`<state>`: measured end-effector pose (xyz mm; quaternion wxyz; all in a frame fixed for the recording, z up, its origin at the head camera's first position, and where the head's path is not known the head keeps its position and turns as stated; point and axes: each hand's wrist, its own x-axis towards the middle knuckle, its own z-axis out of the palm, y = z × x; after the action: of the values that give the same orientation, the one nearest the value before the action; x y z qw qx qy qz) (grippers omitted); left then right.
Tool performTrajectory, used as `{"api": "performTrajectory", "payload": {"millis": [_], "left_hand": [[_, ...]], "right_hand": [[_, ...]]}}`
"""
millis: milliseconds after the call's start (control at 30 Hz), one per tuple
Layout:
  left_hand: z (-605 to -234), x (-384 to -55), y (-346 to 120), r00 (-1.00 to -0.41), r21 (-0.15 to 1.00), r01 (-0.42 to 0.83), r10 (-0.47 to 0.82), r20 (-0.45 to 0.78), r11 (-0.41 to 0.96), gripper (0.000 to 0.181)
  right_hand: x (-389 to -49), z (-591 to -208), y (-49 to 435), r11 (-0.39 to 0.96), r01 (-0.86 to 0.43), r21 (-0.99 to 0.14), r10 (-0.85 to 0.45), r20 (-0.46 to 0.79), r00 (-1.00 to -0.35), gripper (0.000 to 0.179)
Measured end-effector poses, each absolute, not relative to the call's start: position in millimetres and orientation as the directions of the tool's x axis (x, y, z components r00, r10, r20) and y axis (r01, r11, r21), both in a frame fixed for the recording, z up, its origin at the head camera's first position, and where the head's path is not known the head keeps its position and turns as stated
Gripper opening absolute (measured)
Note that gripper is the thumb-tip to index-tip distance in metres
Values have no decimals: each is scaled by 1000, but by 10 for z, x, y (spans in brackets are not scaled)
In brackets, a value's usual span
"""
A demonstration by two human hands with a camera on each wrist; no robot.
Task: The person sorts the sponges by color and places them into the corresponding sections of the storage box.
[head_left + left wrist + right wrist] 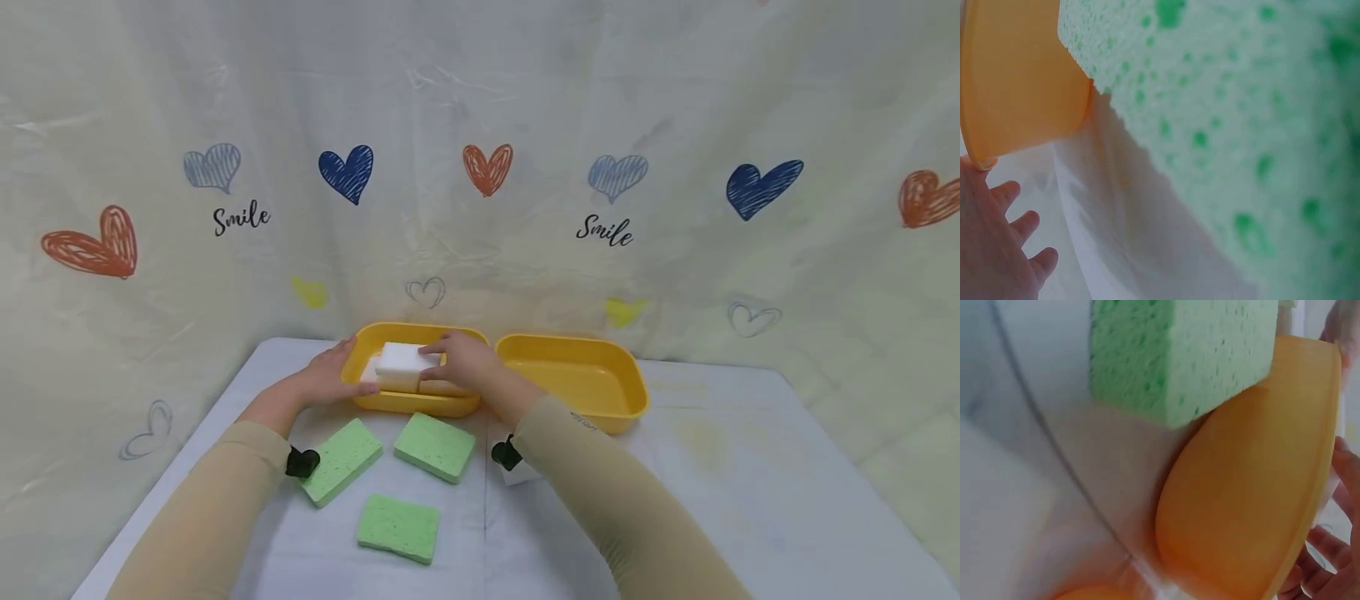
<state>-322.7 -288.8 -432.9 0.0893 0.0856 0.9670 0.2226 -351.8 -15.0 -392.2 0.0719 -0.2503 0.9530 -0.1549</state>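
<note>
My left hand (330,373) holds the left end of the left yellow bin (420,405), thumb along the front rim and fingers around the end. In the left wrist view three fingertips (1025,225) show beyond the rim. My right hand (463,360) reaches into the same bin and pinches a white sponge block (405,357) at its right end. Beneath and to the left of that block, more white (369,372) shows in the bin. In the right wrist view the right hand's fingers (1332,547) show past the bin's rim.
Three green sponges (435,447) lie in front of the left bin. A second yellow bin (572,377) stands just right of it. Partly under the right forearm is a white block (519,473) on the table. A curtain with printed hearts (487,167) hangs behind.
</note>
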Motion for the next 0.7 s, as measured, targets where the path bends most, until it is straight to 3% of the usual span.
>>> {"api": "performTrajectory", "payload": {"millis": [200, 700], "left_hand": [[-4340, -3243, -2877, -969, 434, 122, 202, -143, 893, 125], [-4303, -3217, -2873, -970, 422, 89, 175, -169, 902, 122]], "right_hand": [[-3558, -3969, -371, 863, -384, -329, -434, -92, -896, 52], [-3606, -4125, -636, 899, -382, -212, -411, -116, -904, 51]]}}
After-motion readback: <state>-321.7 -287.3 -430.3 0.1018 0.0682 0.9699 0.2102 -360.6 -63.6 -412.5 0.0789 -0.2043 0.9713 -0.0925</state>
